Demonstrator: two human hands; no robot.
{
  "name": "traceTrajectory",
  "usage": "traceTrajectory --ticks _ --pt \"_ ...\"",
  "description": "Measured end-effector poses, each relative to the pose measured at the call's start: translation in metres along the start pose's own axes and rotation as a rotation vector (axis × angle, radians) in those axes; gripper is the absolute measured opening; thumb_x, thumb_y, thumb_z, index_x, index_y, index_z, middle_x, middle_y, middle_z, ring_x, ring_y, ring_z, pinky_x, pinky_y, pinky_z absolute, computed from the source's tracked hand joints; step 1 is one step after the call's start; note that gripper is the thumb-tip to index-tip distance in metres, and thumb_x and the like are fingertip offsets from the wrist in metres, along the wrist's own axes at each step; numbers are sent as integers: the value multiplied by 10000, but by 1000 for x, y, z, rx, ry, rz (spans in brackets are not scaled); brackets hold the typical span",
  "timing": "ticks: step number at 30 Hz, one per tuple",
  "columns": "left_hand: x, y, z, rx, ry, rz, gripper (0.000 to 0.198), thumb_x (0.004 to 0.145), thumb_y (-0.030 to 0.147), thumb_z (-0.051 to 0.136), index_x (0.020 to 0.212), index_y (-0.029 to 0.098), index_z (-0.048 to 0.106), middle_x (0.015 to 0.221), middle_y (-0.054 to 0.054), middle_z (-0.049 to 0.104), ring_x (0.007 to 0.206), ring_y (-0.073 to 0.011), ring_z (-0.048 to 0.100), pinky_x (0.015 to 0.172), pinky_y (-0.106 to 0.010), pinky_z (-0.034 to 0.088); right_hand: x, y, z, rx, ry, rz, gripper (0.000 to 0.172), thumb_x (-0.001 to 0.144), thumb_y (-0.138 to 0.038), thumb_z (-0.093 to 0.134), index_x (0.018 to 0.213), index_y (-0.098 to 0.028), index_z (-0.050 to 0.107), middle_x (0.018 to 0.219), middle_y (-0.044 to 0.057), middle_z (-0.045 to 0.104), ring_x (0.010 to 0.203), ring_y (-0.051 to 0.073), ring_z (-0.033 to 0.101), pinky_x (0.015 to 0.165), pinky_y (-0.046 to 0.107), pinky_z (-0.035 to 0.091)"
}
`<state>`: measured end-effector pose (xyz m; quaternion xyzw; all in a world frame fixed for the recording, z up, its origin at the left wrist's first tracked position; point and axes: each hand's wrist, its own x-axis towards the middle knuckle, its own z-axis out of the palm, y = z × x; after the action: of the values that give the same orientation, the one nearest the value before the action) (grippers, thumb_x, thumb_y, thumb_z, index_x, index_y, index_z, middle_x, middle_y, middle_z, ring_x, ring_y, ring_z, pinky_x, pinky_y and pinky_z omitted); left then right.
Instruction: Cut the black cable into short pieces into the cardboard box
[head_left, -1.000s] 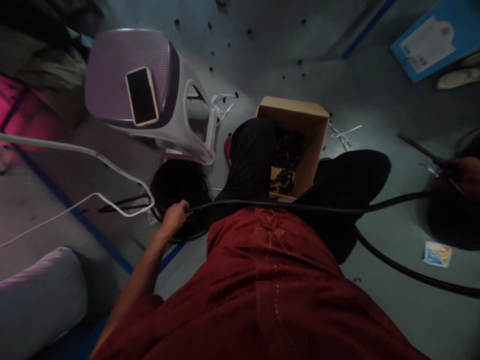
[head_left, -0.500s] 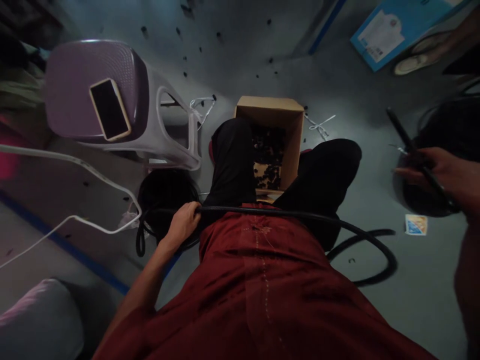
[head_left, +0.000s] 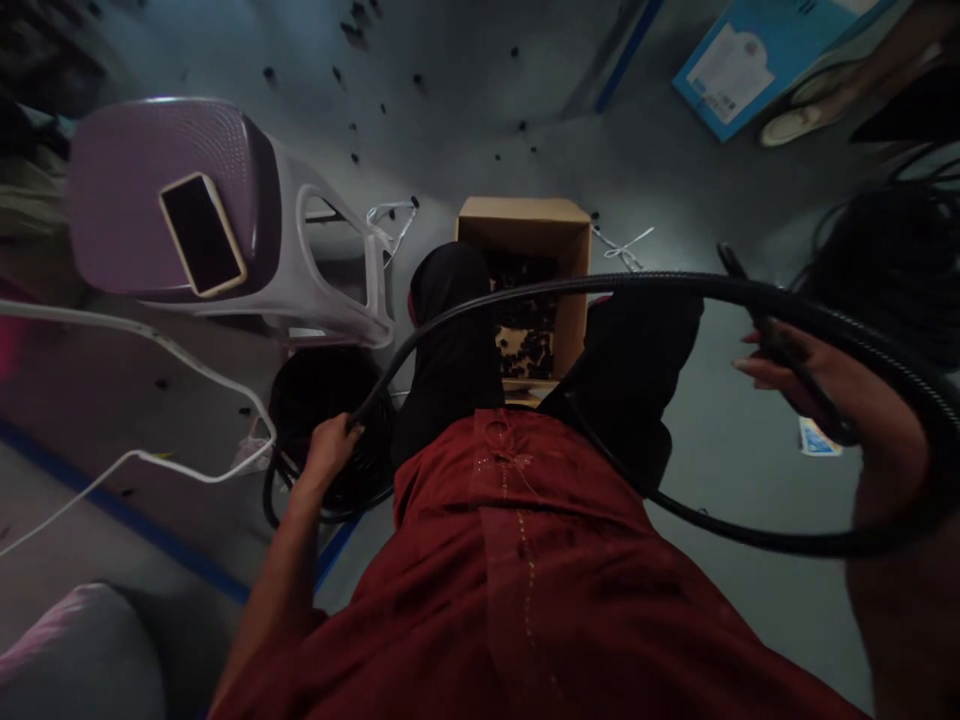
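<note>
- Grey concrete floor (head_left: 465, 110) seen from the head camera, strewn with black specks (head_left: 418, 83) and crossed by a blue tape line (head_left: 120, 510).
- A lilac plastic chair (head_left: 112, 200) stands at upper left with a phone (head_left: 202, 235) on its seat; a white cable (head_left: 172, 350) trails across the floor beside it.
- An open cardboard box (head_left: 525, 225) of dark lumps (head_left: 525, 340) sits between the seated person's knees, in black trousers (head_left: 457, 340), below a red tunic (head_left: 525, 560).
- The left hand (head_left: 326, 458), arm reaching down, is clenched around a black corrugated conduit (head_left: 600, 282), just above a black coil (head_left: 330, 400) on the floor.
- From there the conduit arcs up over the knees in a wide loop, passing the right forearm, then runs back under the right knee.
- The right hand (head_left: 795, 375), raised at the far right, grasps a black rod (head_left: 750, 305), its fingertips (head_left: 742, 366) pointing inward.
</note>
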<state>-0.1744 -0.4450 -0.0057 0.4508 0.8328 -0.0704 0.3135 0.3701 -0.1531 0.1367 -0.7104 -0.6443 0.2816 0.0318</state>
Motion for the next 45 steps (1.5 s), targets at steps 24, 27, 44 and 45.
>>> traceTrajectory --ticks 24,27,44,45 --pt "11 45 5 -294 79 34 294 813 393 496 981 174 594 937 -55 663 842 -188 607 715 -252 430 -71 -45 106 989 -394 23 468 661 -314 734 1062 -253 501 917 8 657 876 196 658 844 370 505" --pt "15 66 -10 -316 172 107 325 808 385 511 1034 164 585 981 -67 648 903 -200 594 794 -284 433 -77 -59 116 890 -446 -49 438 698 -342 705 1063 -237 487 918 17 637 869 189 646 838 364 502" --pt "47 183 -118 -598 592 488 326 774 324 634 1039 156 543 872 2 592 799 -112 550 786 -223 430 -63 -85 90 359 -565 -453 345 764 -372 610 1056 -215 516 863 29 624 752 169 581 693 294 480" --pt "46 182 -122 -588 621 478 302 791 335 617 1025 158 546 860 5 585 795 -112 545 779 -221 428 -63 -83 90 331 -547 -461 340 762 -369 609 1053 -216 520 864 31 629 752 173 584 692 296 479"
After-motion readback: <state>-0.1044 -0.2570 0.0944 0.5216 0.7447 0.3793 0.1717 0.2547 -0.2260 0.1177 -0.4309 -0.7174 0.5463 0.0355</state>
